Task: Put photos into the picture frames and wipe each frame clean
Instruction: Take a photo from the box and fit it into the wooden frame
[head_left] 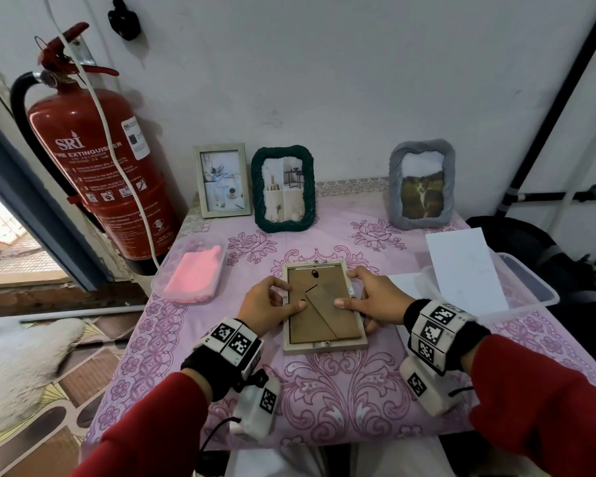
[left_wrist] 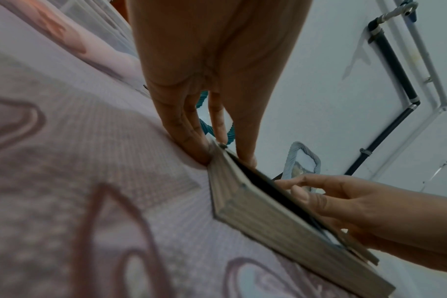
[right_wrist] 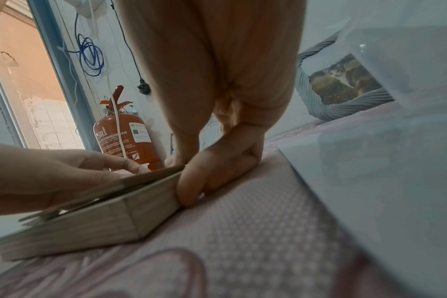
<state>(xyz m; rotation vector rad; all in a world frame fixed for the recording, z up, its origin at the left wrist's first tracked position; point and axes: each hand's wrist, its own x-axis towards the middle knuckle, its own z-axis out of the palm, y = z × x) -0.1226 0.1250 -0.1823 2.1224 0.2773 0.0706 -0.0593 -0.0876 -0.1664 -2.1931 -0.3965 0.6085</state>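
On tablecloth (head_left: 324,383) | frame (head_left: 324,306) face-down | left hand (head_left: 267,304), right hand (head_left: 369,299) pinching its sides

Pale wood frame (head_left: 324,347) – brown backing – on pink floral tablecloth (head_left: 324,401).

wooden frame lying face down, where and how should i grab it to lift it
Take the wooden frame by its two long side rails, one hand from each side, fingers under the edge and thumbs on the backing board. It lies flat on the tablecloth, and the left hand and right hand already sit there.
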